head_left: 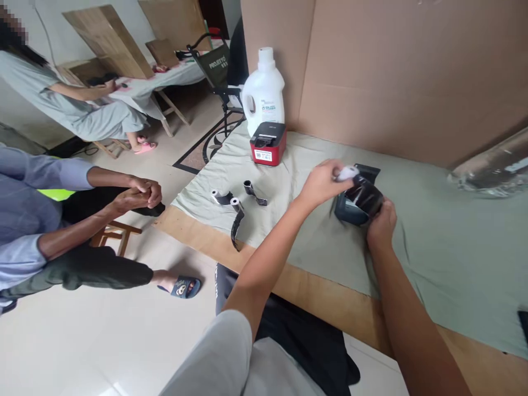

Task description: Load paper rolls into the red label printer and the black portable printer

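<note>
A dark grey label printer (350, 212) with its lid up sits on the green cloth (433, 242). My left hand (324, 181) is closed on a white roll core (345, 174) with black ribbon (365, 195) hanging from it, just above the printer. Against the printer's right side rests my right hand (381, 223), fingers curled round the ribbon and casing. Both forearms reach in from the bottom of the view.
A red and black printer (268, 144) and a white detergent jug (264, 91) stand at the cloth's far left. Loose ribbon rolls (235, 206) lie near the table's left edge. Cardboard (391, 71) walls the back. One person sits at left, another farther back.
</note>
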Available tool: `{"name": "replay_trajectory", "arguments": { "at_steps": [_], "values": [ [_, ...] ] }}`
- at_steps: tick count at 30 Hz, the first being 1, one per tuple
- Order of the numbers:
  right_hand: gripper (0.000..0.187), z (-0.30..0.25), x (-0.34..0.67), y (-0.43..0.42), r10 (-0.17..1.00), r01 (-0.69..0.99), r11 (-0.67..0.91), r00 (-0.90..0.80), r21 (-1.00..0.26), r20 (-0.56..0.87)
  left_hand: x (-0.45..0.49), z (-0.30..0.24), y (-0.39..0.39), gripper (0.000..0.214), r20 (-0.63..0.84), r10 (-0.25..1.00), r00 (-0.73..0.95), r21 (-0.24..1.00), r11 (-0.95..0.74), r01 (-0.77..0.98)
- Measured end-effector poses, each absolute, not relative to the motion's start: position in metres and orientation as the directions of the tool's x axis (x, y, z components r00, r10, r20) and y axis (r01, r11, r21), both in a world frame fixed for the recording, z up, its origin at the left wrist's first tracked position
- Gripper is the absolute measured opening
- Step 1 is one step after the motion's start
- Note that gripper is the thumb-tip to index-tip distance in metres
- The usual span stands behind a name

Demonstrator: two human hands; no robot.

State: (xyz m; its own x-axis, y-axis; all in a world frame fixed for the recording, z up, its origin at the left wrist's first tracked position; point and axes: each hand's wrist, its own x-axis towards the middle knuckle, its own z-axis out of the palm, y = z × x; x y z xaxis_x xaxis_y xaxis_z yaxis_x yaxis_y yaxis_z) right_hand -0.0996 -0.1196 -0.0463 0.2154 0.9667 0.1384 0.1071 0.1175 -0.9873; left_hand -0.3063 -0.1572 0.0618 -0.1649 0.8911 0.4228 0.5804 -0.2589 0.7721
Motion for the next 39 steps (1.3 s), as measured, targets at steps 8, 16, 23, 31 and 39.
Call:
{"name": "replay_trajectory", "arguments": {
  "at_steps": [8,16,23,31,39],
  "values": [
    [0.033,-0.043,-0.103,-0.12,0.974,-0.048,0.102,0.209,-0.994,0.09,-0.346,0.035,-0.314,0.022,0.217,0.805,-0.552,0.778,0.198,0.596],
    [0.031,-0.044,-0.101,-0.116,0.974,0.047,0.088,0.207,-0.995,0.096,-0.343,0.003,-0.33,0.016,-0.008,0.757,-0.654,0.56,0.545,0.624],
    [0.03,-0.041,-0.101,-0.119,0.975,0.044,0.085,0.201,-0.995,0.092,-0.372,0.045,-0.364,0.055,0.099,0.664,-0.741,0.608,0.549,0.573],
    [0.029,-0.047,-0.097,-0.116,0.975,-0.014,0.11,0.196,-0.994,0.105,-0.499,0.037,-0.364,0.045,-0.177,0.67,-0.721,0.645,0.632,0.43],
    [0.03,-0.045,-0.098,-0.118,0.976,-0.007,0.114,0.185,-0.993,0.111,-0.483,0.009,-0.36,0.053,-0.164,0.738,-0.654,0.77,0.51,0.383]
  ]
}}
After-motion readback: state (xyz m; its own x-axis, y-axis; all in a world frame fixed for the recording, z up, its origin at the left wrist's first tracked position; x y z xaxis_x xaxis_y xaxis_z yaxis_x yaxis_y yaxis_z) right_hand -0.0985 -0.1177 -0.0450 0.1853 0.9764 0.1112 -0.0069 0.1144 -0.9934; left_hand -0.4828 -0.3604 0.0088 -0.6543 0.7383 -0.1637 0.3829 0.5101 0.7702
